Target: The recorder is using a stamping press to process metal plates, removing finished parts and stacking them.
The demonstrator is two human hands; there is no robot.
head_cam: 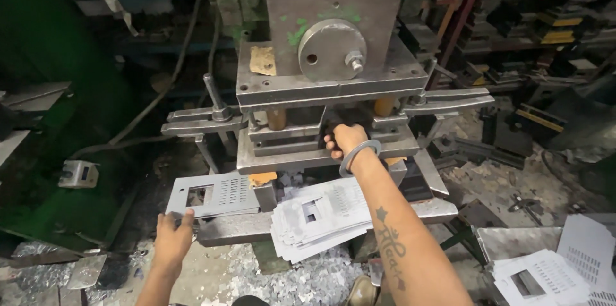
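Cluttered workshop all round me: dark racks of metal blocks (545,24) to the right, a green machine body (38,152) to the left, and a floor strewn with pale metal scraps (301,280).

Straight ahead stands the grey press (333,30), its heavy upper block carrying a round disc with a bolt (332,49). Below it sit the stacked die plates (321,145), and my right hand (344,139) reaches into the gap between them. From this angle the fingers curl downward onto something dark inside the die, but I cannot tell whether they are closed on it or only resting there. A steel bangle (359,155) rings that wrist.

My left hand (174,232) is lower, at the near left corner of a punched sheet-metal panel (212,195). The fingers are pinched over its edge, thumb beneath, holding it. That panel is grey, with a rectangular window cut in it and a field of small slots beside the window. It lies flat on the press bed's front ledge, just left of the die and well apart from my right hand.

Beside it, toward the middle, a fanned stack of like panels (321,216) rests on the ledge under my right forearm. A second pile of the same pieces (552,274) lies at the lower right on a metal surface. At the far left a small grey switch box (78,173) sits with a cable running from it.
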